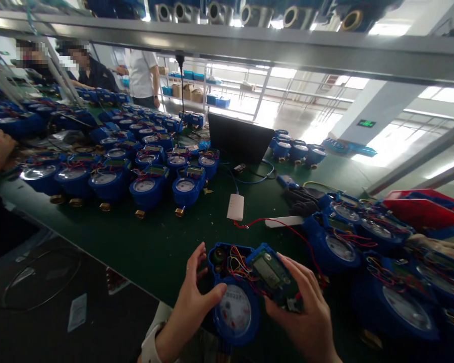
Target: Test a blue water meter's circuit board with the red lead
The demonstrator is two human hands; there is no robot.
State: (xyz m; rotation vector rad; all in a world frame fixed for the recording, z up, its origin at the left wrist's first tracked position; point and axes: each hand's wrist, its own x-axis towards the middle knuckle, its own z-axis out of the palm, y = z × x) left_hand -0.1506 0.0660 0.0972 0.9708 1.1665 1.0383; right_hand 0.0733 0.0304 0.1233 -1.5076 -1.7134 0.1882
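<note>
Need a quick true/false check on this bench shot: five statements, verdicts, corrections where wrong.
1. The right hand holds a blue-framed green circuit board with a grey display. True.
2. The left hand grips a screwdriver. False: it holds no tool; its thumb is at the edge of the round clear dial.
3. Thin coloured wires show in the open compartment of the blue meter body. True.
4. The red plastic bin sits at the picture's left edge. False: it is at the right.
5. A small white rectangular box lies on the green tabletop. True.
</note>
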